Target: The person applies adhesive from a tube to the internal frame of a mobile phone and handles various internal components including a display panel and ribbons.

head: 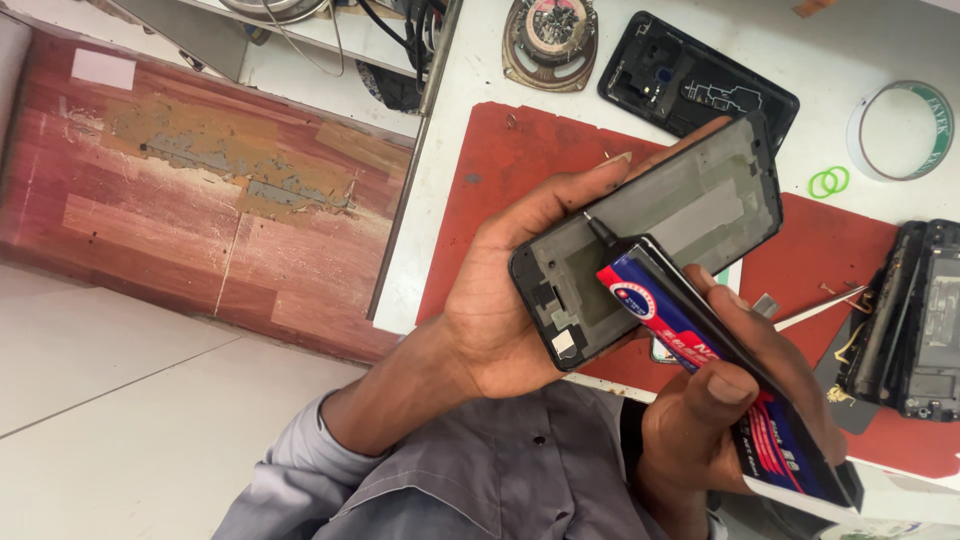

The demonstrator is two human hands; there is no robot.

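My left hand [495,300] grips a black phone frame [700,200], its grey inner side facing up, tilted above a red mat [520,170]. In my right hand [700,420] is a red, blue and white glue tube [670,315]. Its thin black nozzle [598,230] touches the frame's inner face near the long edge closest to my fingers. The right thumb presses on the tube's body. A grey sleeve covers my left forearm.
The white table [470,80] carries a round speaker [550,40], a black phone back housing [700,80], a tape roll [900,130] and green rubber bands [828,182]. A disassembled phone [925,320] and tweezers [820,305] lie at the right. Left of the table is a worn wooden bench.
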